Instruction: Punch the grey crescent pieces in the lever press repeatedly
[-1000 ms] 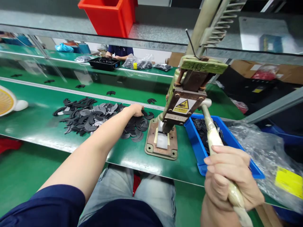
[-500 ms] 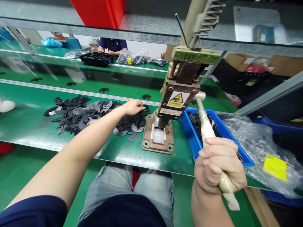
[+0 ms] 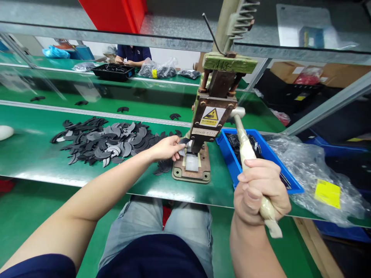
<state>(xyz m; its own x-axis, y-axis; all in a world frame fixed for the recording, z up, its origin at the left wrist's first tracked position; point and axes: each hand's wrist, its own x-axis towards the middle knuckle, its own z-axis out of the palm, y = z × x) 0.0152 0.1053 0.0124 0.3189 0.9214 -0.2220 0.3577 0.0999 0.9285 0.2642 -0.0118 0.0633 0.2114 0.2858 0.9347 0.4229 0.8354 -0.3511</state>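
Note:
My left hand [image 3: 168, 148] pinches a dark crescent-shaped piece [image 3: 184, 141] and holds it at the left side of a hand press [image 3: 213, 112], just above the press base [image 3: 191, 170]. My right hand [image 3: 261, 191] is wrapped round the cream-taped lever handle [image 3: 246, 148] of the press, low and to the right. A heap of grey and black crescent pieces [image 3: 107, 141] lies on the green table [image 3: 37, 154] to the left of the press.
A blue tray [image 3: 232, 154] with dark parts stands right of the press, beside a plastic bag [image 3: 313, 173] with a yellow label. A conveyor belt [image 3: 95, 98] carries single pieces behind. Another person sits at the far side with a black tray [image 3: 113, 72].
My left hand has left the heap with one piece and moved right to the press. My right hand stays on the lever, and my view has shifted slightly.

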